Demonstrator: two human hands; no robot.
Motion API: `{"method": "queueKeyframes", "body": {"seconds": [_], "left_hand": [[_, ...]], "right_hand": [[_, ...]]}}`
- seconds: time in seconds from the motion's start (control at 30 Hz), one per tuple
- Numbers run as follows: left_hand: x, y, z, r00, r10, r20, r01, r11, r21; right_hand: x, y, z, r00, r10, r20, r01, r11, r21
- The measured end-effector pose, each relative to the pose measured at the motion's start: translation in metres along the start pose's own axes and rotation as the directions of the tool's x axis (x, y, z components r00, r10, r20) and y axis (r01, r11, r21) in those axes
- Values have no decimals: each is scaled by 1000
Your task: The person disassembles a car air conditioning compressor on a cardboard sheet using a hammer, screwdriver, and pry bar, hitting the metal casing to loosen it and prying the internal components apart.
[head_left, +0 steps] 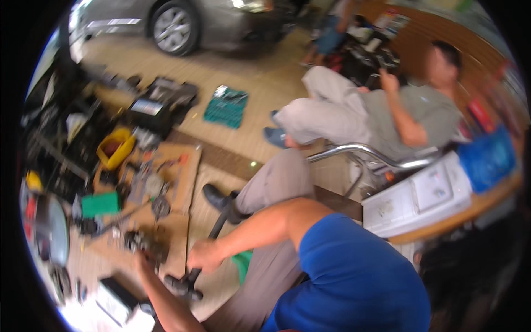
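Observation:
On the left, my left hand (145, 262) has its fingers closed at the near edge of a dark, greasy metal part (134, 241). That part rests on a brown cardboard sheet (176, 221), and blur hides its finer shape. My right hand (204, 257) is wrapped round a dark bar (219, 226) with a thicker crosswise end, like a hammer, which points down at the floor. Its far end reaches up beside my shoe. Small metal parts, a round metal disc (160, 207) and a green box (100, 205) lie beyond my left hand.
A yellow container (116, 148) and a black battery-like box (148, 113) stand farther left. A teal packet (226, 106) lies on the floor. To the right, a seated person (404, 110) is beside a chrome tube (381, 156) and a white panel (417, 193). A car (215, 25) stands behind.

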State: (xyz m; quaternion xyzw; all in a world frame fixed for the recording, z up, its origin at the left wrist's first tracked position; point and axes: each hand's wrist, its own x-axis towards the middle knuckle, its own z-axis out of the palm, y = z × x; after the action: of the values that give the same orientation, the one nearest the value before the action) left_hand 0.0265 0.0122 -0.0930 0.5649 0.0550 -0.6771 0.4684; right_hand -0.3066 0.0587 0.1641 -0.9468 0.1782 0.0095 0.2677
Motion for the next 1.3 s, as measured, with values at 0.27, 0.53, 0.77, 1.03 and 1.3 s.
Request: {"method": "queueKeyframes", "body": {"seconds": [0.27,0.53,0.77,1.03,1.3], "left_hand": [[-70,-16,86,995,9,-98,-2,998,69],[-45,-31,52,961,201,-191,-117,919,377],[-66,-41,98,982,119,-147,-97,984,148],[-88,-27,109,988,-15,-152,13,1000,-15],[-79,-11,90,996,-72,-55,63,987,-149]], "right_hand": [[-28,-4,11,998,-46,-39,50,995,86],[11,10,18,978,196,69,-205,967,152],[-25,-14,-3,948,-257,-188,291,939,184],[-24,-5,-8,984,-76,-158,115,960,256],[-17,-16,-27,987,-31,-157,74,959,275]]}}
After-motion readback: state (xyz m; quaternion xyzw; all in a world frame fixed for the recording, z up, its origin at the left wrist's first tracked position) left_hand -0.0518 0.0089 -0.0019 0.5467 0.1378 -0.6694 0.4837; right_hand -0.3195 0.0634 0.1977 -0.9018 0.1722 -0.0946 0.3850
